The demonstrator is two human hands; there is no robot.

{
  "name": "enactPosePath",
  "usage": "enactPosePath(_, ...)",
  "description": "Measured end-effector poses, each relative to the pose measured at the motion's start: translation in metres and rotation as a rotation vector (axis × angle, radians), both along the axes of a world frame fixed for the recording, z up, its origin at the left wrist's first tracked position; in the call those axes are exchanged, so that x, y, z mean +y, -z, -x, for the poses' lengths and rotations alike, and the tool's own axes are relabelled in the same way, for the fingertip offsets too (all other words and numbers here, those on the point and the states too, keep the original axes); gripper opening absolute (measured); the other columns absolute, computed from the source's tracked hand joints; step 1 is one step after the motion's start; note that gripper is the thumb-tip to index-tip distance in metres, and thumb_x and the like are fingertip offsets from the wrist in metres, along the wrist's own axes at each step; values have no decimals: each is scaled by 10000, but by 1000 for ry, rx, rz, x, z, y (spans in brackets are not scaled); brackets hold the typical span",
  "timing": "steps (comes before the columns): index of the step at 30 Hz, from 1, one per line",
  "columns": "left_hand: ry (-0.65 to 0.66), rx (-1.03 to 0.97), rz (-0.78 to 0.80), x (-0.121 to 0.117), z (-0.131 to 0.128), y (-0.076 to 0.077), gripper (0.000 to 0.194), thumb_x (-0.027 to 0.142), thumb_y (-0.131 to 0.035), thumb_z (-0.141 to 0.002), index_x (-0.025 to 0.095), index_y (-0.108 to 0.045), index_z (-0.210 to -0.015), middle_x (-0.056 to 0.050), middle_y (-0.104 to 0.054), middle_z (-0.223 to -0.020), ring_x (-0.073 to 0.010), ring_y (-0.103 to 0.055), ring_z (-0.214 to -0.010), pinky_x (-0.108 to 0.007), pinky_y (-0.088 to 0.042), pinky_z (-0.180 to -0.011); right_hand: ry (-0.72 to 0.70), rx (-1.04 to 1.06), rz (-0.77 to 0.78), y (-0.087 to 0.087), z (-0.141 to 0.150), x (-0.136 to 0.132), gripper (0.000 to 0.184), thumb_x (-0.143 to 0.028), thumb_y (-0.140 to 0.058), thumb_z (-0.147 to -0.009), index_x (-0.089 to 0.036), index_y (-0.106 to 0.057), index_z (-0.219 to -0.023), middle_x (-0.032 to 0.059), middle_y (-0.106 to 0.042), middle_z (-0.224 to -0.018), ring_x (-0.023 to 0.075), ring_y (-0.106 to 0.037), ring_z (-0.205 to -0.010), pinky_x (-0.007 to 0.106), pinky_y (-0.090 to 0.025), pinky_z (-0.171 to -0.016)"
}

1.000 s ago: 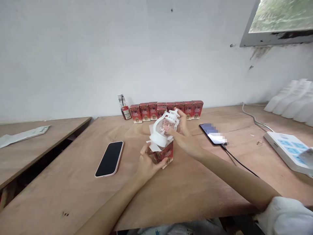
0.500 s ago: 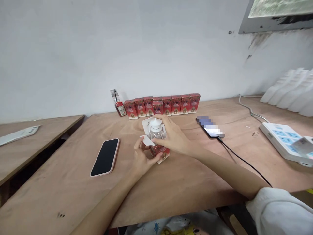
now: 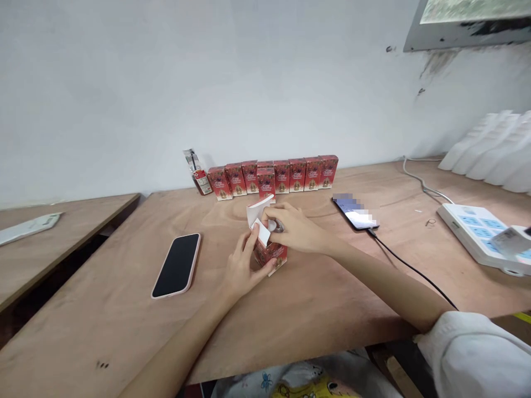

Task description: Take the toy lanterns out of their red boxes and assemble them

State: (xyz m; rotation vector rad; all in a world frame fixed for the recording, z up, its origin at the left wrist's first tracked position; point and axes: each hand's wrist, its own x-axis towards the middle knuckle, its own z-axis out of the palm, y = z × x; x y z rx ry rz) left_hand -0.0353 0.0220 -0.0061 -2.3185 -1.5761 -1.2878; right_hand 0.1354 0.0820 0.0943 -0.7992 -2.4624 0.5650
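A small red printed box (image 3: pixel 271 254) stands on the wooden table with its white-lined flaps raised. My left hand (image 3: pixel 241 266) holds it from the left, thumb low on its front and fingers up by a side flap. Over the open top, my right hand (image 3: pixel 295 228) has its fingers bent round a small white-topped lantern (image 3: pixel 272 225). Most of the lantern is hidden by the fingers and flaps; its lower part is down at the box opening.
Behind stands a row of red boxes (image 3: pixel 297 176), one set in front, with a drink pouch (image 3: pixel 201 179) at its left. A pink-edged phone (image 3: pixel 176 266) lies left. On the right are a charging phone (image 3: pixel 355 213), its black cable and a power strip (image 3: pixel 477 235).
My right hand has lowered the lantern from above the box into its opening. The left fingers have moved up beside the side flap. The view has shifted slightly.
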Motion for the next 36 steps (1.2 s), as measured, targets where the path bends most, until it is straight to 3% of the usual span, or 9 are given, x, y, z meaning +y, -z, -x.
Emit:
enactPosePath(5, 9, 9, -9, -1, -1, -3, 794, 404, -611, -779, 300, -169, -1431, -101, -494, -1212, -227, -598, -1011, -369, -551, -769, -129, -45, -18, 0, -4, 5, 97, -178, -515, -765, -214, -517, -855, 37, -573, -927, 236, -474, -1007, 361, -358, -836)
enactPosePath(11, 24, 6, -8, 0, 1, -2, 780, 387, -617, -778, 302, -184, -1421, -97, -481, -1212, -229, -576, -1041, -369, -557, -774, -146, 6, -31, 3, -3, 11, 191, -141, -524, -755, -214, -584, -921, 44, -633, -958, 235, -507, -1001, 388, -386, -847)
enactPosePath(15, 26, 11, -10, 0, 1, 0, 736, 384, -627, -767, 296, -246, -1391, -94, -472, -1209, -223, -572, -1032, -359, -562, -764, -101, 370, 61, 2, -1, 17, 188, -82, -449, -747, -188, -602, -776, 25, -635, -870, 164, -570, -867, 337, -440, -798)
enactPosePath(19, 47, -15, -21, 1, 1, 0, 685, 357, -638, -759, 279, -304, -1352, -92, -474, -1178, -210, -571, -996, -344, -558, -751, -27, 776, 380, -4, -2, 17, 55, -155, -533, -730, -196, -567, -746, 25, -595, -969, 154, -573, -901, 321, -503, -744)
enactPosePath(22, 65, -38, -19, 2, 2, -1, 671, 335, -650, -750, 266, -322, -1331, -85, -479, -1153, -197, -566, -968, -342, -547, -757, -79, 783, 601, -6, 0, 15, 176, -195, -675, -648, -201, -547, -767, 16, -610, -937, 162, -586, -913, 340, -506, -787)
enactPosePath(26, 100, -55, -28, 2, 3, -4, 607, 304, -656, -738, 257, -369, -1270, -73, -481, -1114, -181, -562, -925, -326, -541, -736, -117, 778, 669, 5, 8, 17, 360, -232, -773, -554, -205, -531, -819, 22, -614, -936, 176, -589, -936, 356, -500, -826)
enactPosePath(29, 129, -78, -32, 2, 3, -5, 563, 275, -651, -738, 246, -390, -1236, -65, -487, -1077, -179, -555, -921, -310, -536, -718, -66, 739, 739, 14, 14, 19, 436, -223, -799, -524, -200, -527, -864, 30, -606, -938, 165, -599, -882, 357, -503, -832)
enactPosePath(32, 133, -87, -5, 2, 2, -7, 562, 274, -648, -739, 252, -390, -1238, -65, -489, -1080, -184, -555, -925, -323, -535, -723, -30, 774, 751, 16, 16, 18, 478, -217, -794, -550, -208, -499, -926, 26, -596, -956, 152, -598, -874, 338, -514, -819)
enactPosePath(36, 155, -97, 25, 1, 2, -9, 587, 271, -639, -748, 245, -373, -1271, -87, -491, -1140, -211, -552, -999, -351, -537, -757, -131, 761, 693, 9, 13, 13, 522, -299, -712, -700, -270, -438, -1144, -6, -591, -899, 135, -603, -799, 302, -546, -698)
